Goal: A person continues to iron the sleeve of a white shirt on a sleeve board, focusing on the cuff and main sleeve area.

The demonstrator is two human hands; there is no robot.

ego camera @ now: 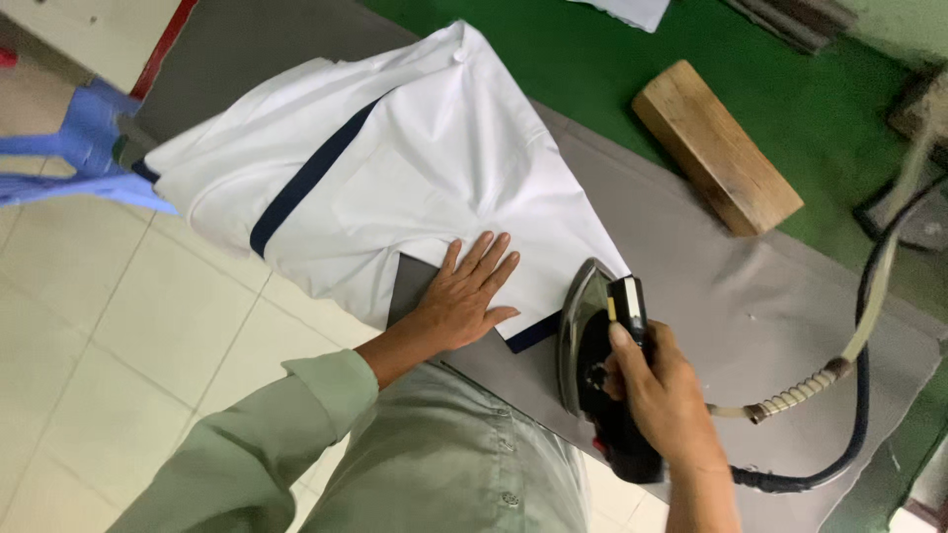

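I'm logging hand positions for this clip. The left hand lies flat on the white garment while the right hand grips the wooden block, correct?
Not quite. In the head view the right hand grips the black handle of the iron, not the wooden block, which lies untouched further back on the grey board. The left hand does lie flat on the white garment.

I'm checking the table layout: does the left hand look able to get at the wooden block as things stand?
Probably not without leaning. The left hand lies flat on the white garment, while the wooden block sits far across the grey pad, with the iron in the right hand partly between.
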